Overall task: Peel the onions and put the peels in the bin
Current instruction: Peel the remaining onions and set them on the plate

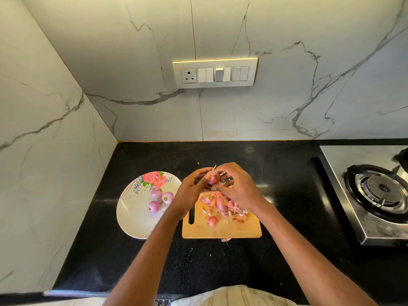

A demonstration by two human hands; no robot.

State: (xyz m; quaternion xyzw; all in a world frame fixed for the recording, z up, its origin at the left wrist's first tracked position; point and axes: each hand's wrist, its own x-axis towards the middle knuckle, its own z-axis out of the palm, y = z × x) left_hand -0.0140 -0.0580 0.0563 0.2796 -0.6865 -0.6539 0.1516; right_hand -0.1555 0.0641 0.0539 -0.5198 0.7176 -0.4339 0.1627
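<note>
Onion, small and reddish, held above the far edge of the cutting board, between both hands. Papery skin partly lifted at its top.

Left of the grip: white plate with a rose print at its far rim, resting on the black counter. Three peeled onions on the plate, clustered near its right side, touching or nearly touching each other.

Left hand: fingers curled round the onion's left side, thumb against it. Grip clamped on the onion.

Right hand: fingertips pinching at the onion's top and right side, where loose skin stands up. Grip closed on the onion and its skin; exact fingers in contact cannot be told.

Below the grip: wooden cutting board on the counter, slot handle at its left end, left edge touching or just overlapping the plate. Pile of peels on the board's far half, directly under the hands, with what looks like another onion partly buried in it. One small unpeeled onion lying apart, nearer than the pile. One stray peel on the counter at the board's near edge.

Behind the grip: switch panel on the marble wall.

Right of the grip, well apart: steel gas stove with a black burner ring.
</note>
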